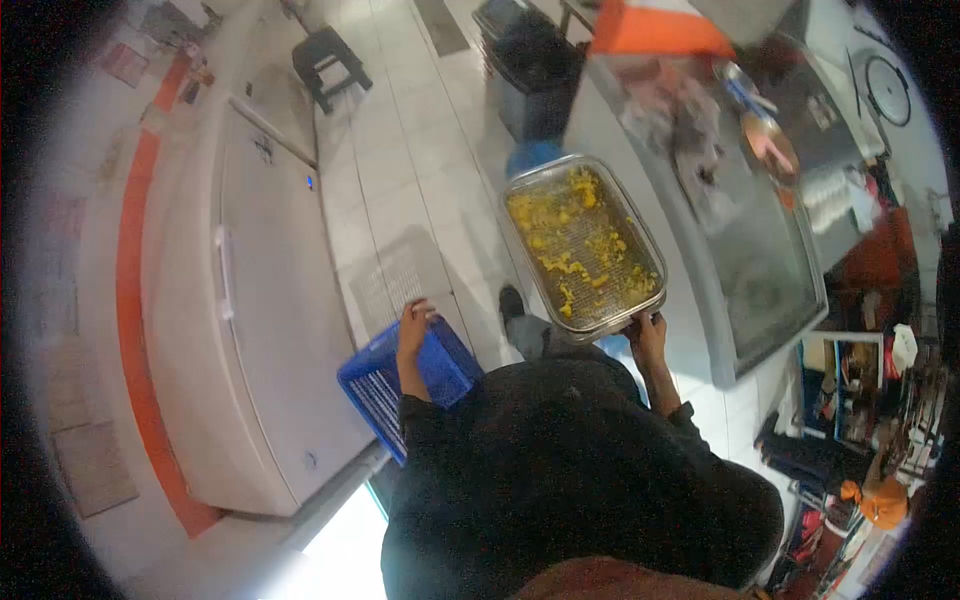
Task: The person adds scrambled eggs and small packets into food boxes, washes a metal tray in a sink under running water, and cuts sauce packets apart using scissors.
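My right hand [648,338] grips the near right corner of a rectangular metal tray [590,328]. Inside the tray, scattered yellow food pieces [570,268] lie on a mesh-like bottom. My left hand [413,322] is above the far rim of a blue plastic basket [455,365], fingers partly apart and nothing visible in them. Slotted sides show on the basket, and my left forearm crosses over it. Whether that arm touches the basket, I cannot tell.
A large white chest freezer [275,300] runs along the left. On the right is a grey-edged steel counter [770,300] with items on it. A black bin [540,90] and dark stool [330,65] stand ahead on the tiled floor. Another person [825,455] is at lower right.
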A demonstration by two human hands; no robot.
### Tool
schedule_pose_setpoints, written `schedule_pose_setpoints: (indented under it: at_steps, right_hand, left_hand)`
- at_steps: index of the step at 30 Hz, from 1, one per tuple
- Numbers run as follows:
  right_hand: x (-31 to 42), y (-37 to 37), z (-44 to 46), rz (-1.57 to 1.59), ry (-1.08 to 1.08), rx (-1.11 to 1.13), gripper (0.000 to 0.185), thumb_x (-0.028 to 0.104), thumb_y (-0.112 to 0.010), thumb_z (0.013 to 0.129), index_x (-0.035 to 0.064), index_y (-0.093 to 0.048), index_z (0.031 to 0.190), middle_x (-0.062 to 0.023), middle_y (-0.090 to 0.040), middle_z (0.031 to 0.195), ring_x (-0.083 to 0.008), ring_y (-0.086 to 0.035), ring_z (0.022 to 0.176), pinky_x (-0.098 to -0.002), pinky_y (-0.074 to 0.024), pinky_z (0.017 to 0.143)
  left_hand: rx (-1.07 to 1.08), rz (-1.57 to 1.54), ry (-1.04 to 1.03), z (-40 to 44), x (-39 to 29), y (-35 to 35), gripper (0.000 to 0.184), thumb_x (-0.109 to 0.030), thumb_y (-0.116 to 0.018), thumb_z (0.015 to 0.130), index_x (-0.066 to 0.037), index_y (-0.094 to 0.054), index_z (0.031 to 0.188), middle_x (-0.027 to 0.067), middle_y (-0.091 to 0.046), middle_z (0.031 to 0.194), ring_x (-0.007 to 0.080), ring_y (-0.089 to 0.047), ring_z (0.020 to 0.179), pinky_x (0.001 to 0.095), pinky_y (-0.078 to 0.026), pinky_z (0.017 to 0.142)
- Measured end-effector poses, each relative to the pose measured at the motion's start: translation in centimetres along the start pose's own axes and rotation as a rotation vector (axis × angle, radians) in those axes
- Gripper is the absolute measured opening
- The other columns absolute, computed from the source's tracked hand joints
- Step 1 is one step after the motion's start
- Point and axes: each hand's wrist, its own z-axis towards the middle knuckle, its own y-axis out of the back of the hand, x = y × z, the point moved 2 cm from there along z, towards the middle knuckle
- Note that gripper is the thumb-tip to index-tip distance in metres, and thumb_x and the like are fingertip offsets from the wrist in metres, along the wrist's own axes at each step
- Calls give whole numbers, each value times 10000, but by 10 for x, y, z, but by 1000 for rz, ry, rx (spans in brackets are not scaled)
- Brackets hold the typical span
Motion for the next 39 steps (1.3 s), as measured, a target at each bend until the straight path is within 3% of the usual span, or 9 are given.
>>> schedule_pose_setpoints:
  at_steps: [6, 17, 24, 25, 27, 32, 34, 37, 39]
  right_hand:
    - [13, -98, 95, -166, 43, 24, 316, 220, -502, 872, -20, -446, 1069, -133, -561, 950, -210, -581, 771, -338, -503, 584]
    - [2, -354, 266, 121, -366, 120, 409, 335, -443, 907, -2, -456, 1137, -102, -534, 1040, -236, -550, 869, -392, -470, 738]
    - [46, -466, 382, 56, -172, 84, 353, 281, -426, 905, 12, -472, 1129, -112, -540, 1013, -232, -546, 855, -365, -458, 735]
    - [45, -474, 392, 51, -158, 50, 344, 267, -428, 900, 8, -469, 1123, -115, -536, 1008, -231, -544, 846, -362, -458, 725]
    - [49, -489, 436, 42, -136, 0, 328, 240, -433, 891, 0, -462, 1112, -121, -528, 997, -228, -539, 828, -355, -458, 707]
    - [79, -553, 563, -66, -33, -109, 290, 173, -446, 867, -20, -446, 1083, -135, -508, 971, -221, -528, 782, -339, -458, 661]
    - [93, -591, 627, -181, -24, -124, 276, 146, -451, 858, -28, -440, 1072, -141, -500, 960, -219, -524, 764, -333, -458, 642]
    - [110, -657, 743, -464, 7, -83, 258, 106, -459, 844, -40, -430, 1055, -150, -488, 945, -215, -517, 737, -323, -458, 615]
    - [122, -703, 785, -622, -45, -13, 227, 87, -462, 839, -40, -439, 1025, -144, -488, 936, -214, -529, 730, -340, -473, 612]
  left_hand:
    - [91, 51, 443, 44, 178, 44, 258, -249, -492, 813, -49, -568, 957, 138, -615, 861, 264, -607, 755, 369, -470, 728]
    - [142, 221, 662, 213, 156, 190, 175, -230, -550, 705, -75, -570, 785, 92, -581, 800, 266, -553, 869, 413, -422, 803]
    - [345, 1415, -683, 509, 85, 262, 132, -217, -587, 636, -92, -571, 675, 63, -559, 762, 267, -519, 942, 441, -391, 850]
    - [-172, 1024, -741, 570, 70, 256, 159, -185, -578, 554, -106, -587, 691, 48, -583, 808, 235, -514, 973, 440, -379, 870]
    - [-18, 19, 163, 643, -83, 228, 185, -130, -544, 746, -71, -564, 920, 84, -596, 848, 214, -582, 803, 343, -474, 726]
    - [60, 162, -207, 799, -253, 170, 240, -145, -486, 833, -98, -500, 1068, 118, -611, 789, 220, -592, 695, 327, -473, 661]
    - [182, 330, -238, 880, -214, 168, 381, -260, -428, 865, -83, -455, 1200, 225, -537, 1092, 318, -537, 969, 404, -409, 847]
    - [27, -369, 295, 922, -211, 207, 423, -268, -497, 855, -35, -457, 1206, 144, -564, 1097, 272, -569, 924, 375, -477, 787]
    - [16, -221, 397, 922, -216, 228, 399, -267, -495, 855, -33, -470, 1178, 147, -564, 1081, 274, -567, 911, 376, -473, 783]
